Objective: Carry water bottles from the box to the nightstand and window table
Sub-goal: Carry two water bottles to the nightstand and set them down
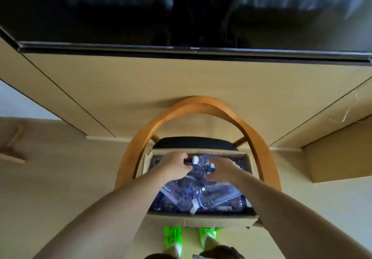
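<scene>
An open cardboard box [201, 221] rests on a chair seat and holds several clear water bottles with white caps and purple labels, lying jumbled [203, 198]. Both of my hands reach into the far half of the box. My left hand [174, 165] curls its fingers round a bottle [198, 164] whose white cap shows just right of the fingers. My right hand [220, 171] lies over another bottle with fingers bent around it; the bottle under it is mostly hidden.
The chair has a curved wooden back [201, 105] and a black seat [193, 143], pushed against a beige wall panel. A dark television [181, 13] hangs above. A beige cabinet [342, 158] stands to the right. My green shoes [173, 238] show below the box.
</scene>
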A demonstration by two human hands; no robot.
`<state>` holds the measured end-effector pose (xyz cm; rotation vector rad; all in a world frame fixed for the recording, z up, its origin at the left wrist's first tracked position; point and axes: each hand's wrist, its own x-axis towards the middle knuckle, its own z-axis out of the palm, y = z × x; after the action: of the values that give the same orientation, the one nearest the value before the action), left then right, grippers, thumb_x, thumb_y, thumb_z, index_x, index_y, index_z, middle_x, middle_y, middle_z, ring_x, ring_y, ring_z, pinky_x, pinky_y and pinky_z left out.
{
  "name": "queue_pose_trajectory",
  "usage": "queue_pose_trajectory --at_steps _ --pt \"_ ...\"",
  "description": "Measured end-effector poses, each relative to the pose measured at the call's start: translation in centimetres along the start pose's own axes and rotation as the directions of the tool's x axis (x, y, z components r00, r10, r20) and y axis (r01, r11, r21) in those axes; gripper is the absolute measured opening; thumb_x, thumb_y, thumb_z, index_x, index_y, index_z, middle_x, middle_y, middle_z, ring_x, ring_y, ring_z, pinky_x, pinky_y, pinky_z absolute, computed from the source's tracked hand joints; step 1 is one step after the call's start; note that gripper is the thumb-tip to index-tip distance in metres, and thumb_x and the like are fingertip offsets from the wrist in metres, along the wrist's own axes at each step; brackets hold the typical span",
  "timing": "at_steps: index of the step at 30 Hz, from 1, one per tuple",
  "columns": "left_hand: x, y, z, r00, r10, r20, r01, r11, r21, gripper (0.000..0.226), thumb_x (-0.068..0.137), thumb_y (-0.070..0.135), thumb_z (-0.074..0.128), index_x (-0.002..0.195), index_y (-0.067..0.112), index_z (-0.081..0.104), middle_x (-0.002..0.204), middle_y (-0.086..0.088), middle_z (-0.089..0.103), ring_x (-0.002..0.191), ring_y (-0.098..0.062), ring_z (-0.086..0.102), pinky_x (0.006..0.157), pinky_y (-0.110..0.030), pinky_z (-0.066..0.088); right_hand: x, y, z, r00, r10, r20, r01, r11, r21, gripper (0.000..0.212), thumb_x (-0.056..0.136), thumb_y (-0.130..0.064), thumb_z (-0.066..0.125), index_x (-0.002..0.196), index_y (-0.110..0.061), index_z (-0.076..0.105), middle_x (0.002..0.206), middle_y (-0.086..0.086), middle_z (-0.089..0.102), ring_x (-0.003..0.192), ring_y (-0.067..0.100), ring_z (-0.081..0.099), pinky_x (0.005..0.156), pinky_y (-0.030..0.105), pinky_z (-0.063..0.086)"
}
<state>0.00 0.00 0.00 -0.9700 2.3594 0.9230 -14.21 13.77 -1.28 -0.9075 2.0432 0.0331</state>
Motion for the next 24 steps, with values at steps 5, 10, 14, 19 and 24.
queue_pose_trajectory --at_steps 5,10,14,19,24 --pt "0.6 -2.2 4.2 0.984 -0.034 0.177 0.003 0.984 0.176 0.033 0.098 0.042 0.059 0.122 0.021 0.066 0.133 -0.003 0.063 0.116 -0.025 0.061 0.096 -0.038 0.050 0.3 2.1 4.2 0.987 -0.030 0.157 0.103 0.872 -0.479 0.070 0.089 -0.040 0.063 0.150 -0.019 0.038 0.150 0.018 0.040 0.136 0.039 0.040 0.106 0.056 0.041" --pt "0.9 -4.4 6.5 0.964 -0.033 0.265 -0.081 0.909 0.409 0.044 0.092 0.046 0.060 0.130 0.023 0.063 0.137 -0.003 0.060 0.132 -0.031 0.049 0.103 -0.041 0.040 0.3 3.2 6.9 0.992 -0.110 0.061 0.124 0.780 -0.613 0.075 0.083 -0.022 0.069 0.149 -0.016 0.035 0.152 0.020 0.033 0.138 0.039 0.034 0.109 0.064 0.032" --pt "0.7 -5.0 7.7 0.966 0.001 0.258 -0.160 0.785 0.598 0.047 0.091 0.033 0.059 0.137 0.026 0.057 0.139 -0.002 0.056 0.133 -0.030 0.043 0.114 -0.053 0.030 0.9 3.1 7.9 0.991 -0.135 -0.008 0.105 0.805 -0.585 0.072 0.081 -0.020 0.069 0.145 -0.015 0.036 0.142 0.015 0.039 0.128 0.036 0.039 0.104 0.058 0.037" --pt "0.9 -4.4 8.5 0.954 -0.015 0.300 -0.209 0.684 0.698 0.055 0.090 0.022 0.060 0.144 0.022 0.050 0.147 -0.009 0.048 0.139 -0.035 0.036 0.118 -0.067 0.017 1.8 3.6 8.9 0.984 -0.161 -0.071 0.092 0.814 -0.574 0.074 0.075 -0.019 0.071 0.141 -0.016 0.037 0.134 0.013 0.041 0.121 0.034 0.041 0.103 0.059 0.035" --pt "1.5 -4.4 9.1 0.959 0.016 0.282 -0.230 0.624 0.746 0.052 0.094 0.021 0.060 0.144 0.021 0.049 0.147 -0.009 0.049 0.139 -0.034 0.039 0.119 -0.068 0.016 2.1 4.1 9.1 0.976 -0.183 -0.118 0.097 0.851 -0.517 0.072 0.071 -0.017 0.073 0.136 -0.021 0.042 0.130 0.009 0.043 0.119 0.032 0.043 0.103 0.056 0.033"
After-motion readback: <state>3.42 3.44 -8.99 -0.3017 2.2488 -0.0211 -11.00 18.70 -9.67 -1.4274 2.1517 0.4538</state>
